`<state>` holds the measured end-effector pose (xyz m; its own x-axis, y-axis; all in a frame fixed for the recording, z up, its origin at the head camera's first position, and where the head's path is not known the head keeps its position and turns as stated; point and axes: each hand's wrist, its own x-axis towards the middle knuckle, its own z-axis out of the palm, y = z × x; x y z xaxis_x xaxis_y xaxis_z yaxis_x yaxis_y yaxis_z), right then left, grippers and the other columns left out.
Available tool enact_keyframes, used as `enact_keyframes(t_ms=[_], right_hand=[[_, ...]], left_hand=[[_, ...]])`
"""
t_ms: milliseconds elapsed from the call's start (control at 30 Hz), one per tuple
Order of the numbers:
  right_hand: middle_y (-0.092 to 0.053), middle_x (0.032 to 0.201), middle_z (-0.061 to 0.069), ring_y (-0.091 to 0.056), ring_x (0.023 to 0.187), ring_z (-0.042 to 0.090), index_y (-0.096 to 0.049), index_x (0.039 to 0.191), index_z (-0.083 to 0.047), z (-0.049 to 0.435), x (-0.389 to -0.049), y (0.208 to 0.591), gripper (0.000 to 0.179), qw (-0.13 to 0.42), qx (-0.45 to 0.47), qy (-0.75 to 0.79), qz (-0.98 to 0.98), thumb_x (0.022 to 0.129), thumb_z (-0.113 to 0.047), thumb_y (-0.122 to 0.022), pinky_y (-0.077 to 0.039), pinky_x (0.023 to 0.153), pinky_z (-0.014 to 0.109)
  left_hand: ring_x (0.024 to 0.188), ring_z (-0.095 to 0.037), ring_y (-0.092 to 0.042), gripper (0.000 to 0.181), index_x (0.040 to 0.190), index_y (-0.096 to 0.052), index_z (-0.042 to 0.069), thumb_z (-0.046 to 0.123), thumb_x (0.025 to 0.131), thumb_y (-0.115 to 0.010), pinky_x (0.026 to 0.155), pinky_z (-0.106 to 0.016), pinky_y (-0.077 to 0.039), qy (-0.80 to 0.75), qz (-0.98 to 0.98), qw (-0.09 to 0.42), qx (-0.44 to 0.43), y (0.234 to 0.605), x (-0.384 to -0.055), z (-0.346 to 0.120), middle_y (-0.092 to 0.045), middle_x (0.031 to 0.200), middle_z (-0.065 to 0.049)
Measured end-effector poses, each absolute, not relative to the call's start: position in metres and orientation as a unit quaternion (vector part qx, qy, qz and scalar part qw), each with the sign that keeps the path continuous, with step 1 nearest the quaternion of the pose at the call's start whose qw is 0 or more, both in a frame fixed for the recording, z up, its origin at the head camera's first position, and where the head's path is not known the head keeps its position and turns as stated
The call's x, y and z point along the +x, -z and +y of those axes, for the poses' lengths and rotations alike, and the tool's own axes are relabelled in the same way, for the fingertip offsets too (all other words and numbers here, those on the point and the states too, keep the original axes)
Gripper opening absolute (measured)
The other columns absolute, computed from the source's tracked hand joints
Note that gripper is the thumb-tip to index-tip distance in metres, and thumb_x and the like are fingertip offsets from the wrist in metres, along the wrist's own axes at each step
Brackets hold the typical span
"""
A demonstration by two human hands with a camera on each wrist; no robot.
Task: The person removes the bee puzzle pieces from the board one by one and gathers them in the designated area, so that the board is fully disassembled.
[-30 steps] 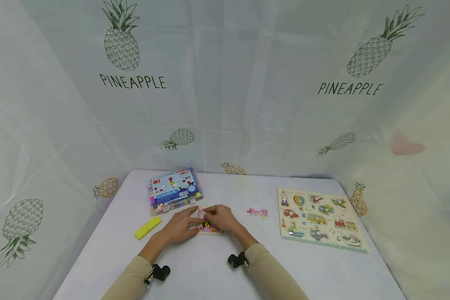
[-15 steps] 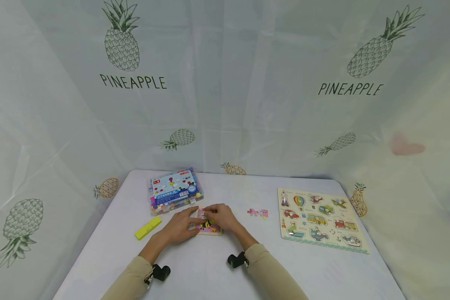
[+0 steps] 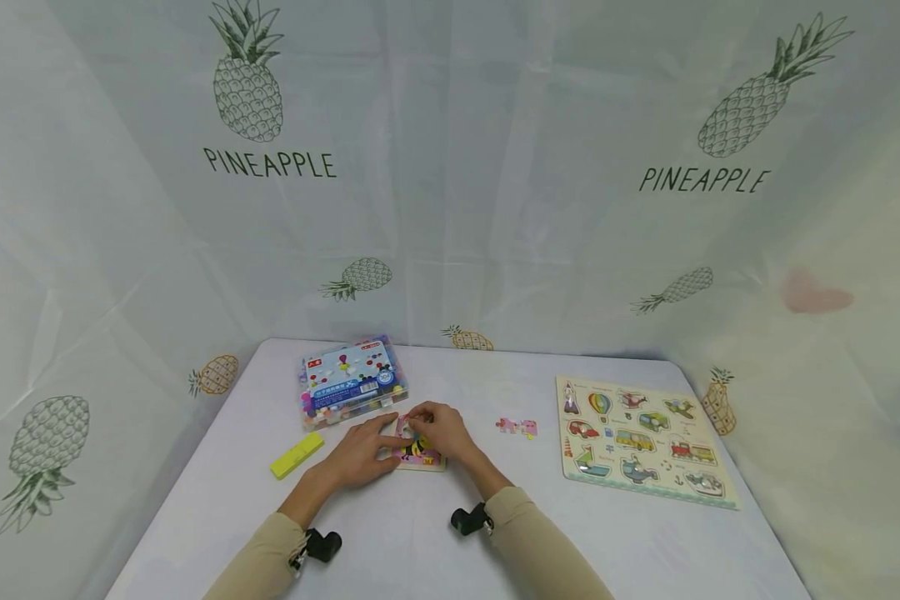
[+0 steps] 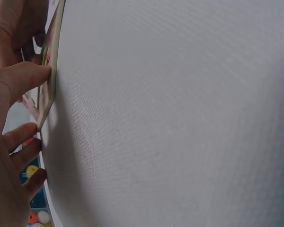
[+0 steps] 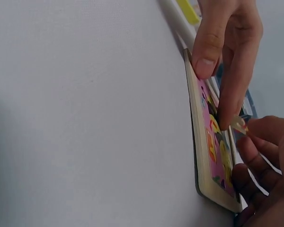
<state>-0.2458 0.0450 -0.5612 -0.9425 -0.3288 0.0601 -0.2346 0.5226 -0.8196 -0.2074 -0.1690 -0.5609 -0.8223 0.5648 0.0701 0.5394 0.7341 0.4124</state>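
While the small puzzle board [image 3: 432, 463] lies flat on the desk [image 3: 393, 542] in front of you, both of your hands are at work on it. Your left hand [image 3: 363, 450] is spread, closed around nothing: the thumb and index finger rest on the board's pink and yellow picture, and the remaining fingers fan out along its left side. Your right hand [image 3: 444, 431] has its thumb and fingertips drawn together over the far part of the board, pinching a small puzzle piece [image 5: 239, 124]; you cannot tell from these views whether that piece touches the board.

To the right of your right hand lie loose pink pieces [image 3: 517, 427], well apart from the board. Beyond them, farther right, the large vehicle puzzle [image 3: 637, 440] lies flat, its pictures facing up. Past your left hand, near the desk's back edge, you have a clear box [image 3: 352, 382] with a blue label and colourful parts inside. Nearer you than that box, a yellow block [image 3: 297, 455] lies slantwise to the left of your left hand.
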Motion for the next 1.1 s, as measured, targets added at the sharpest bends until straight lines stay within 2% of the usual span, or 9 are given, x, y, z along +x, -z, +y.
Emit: enact_keyframes(t_ms=[167, 433, 667, 933, 1100], right_hand=[[-0.072, 0.089, -0.007, -0.061, 0.074, 0.005, -0.074, 0.1, -0.017, 0.04, -0.245, 0.56, 0.015, 0.031, -0.138, 0.446, 0.884, 0.096, -0.03, -0.069, -0.049, 0.069, 0.03], [-0.071, 0.079, -0.012, -0.058, 0.066, 0.005, -0.075, 0.093, -0.019, 0.035, -0.247, 0.561, 0.014, 0.006, -0.101, 0.422, 0.901, 0.093, -0.033, -0.071, -0.044, 0.08, 0.045], [-0.073, 0.081, -0.012, -0.064, 0.074, 0.007, -0.075, 0.094, -0.02, 0.033, -0.247, 0.558, 0.012, 0.003, -0.091, 0.418, 0.904, 0.091, -0.031, -0.074, -0.043, 0.093, 0.057], [-0.075, 0.085, -0.01, -0.068, 0.084, 0.014, -0.075, 0.103, -0.017, 0.031, -0.248, 0.56, 0.018, 0.011, -0.091, 0.422, 0.902, 0.092, -0.031, -0.072, -0.038, 0.096, 0.062], [-0.074, 0.083, -0.011, -0.066, 0.081, 0.013, -0.076, 0.1, -0.018, 0.031, -0.247, 0.558, 0.015, 0.006, -0.094, 0.413, 0.906, 0.091, -0.03, -0.073, -0.038, 0.095, 0.064]], left_hand=[[0.141, -0.039, -0.04, 0.035, 0.129, -0.071, 0.027, 0.029, 0.094, -0.069, 0.106, -0.064, -0.035, -0.205, 0.932, 0.023, 0.298, 0.562, -0.207, -0.169, -0.043, 0.154, -0.017], [0.141, -0.039, -0.04, 0.034, 0.128, -0.071, 0.026, 0.028, 0.094, -0.07, 0.106, -0.065, -0.035, -0.211, 0.93, 0.023, 0.301, 0.56, -0.207, -0.168, -0.044, 0.153, -0.018], [0.141, -0.039, -0.04, 0.035, 0.129, -0.071, 0.027, 0.028, 0.094, -0.07, 0.106, -0.065, -0.035, -0.207, 0.931, 0.024, 0.298, 0.562, -0.208, -0.168, -0.044, 0.153, -0.017], [0.14, -0.039, -0.041, 0.034, 0.128, -0.071, 0.027, 0.029, 0.094, -0.07, 0.106, -0.065, -0.036, -0.204, 0.932, 0.019, 0.3, 0.562, -0.208, -0.168, -0.044, 0.153, -0.017], [0.141, -0.039, -0.04, 0.034, 0.129, -0.071, 0.026, 0.029, 0.095, -0.069, 0.106, -0.065, -0.035, -0.201, 0.932, 0.022, 0.299, 0.562, -0.208, -0.168, -0.044, 0.153, -0.017]])
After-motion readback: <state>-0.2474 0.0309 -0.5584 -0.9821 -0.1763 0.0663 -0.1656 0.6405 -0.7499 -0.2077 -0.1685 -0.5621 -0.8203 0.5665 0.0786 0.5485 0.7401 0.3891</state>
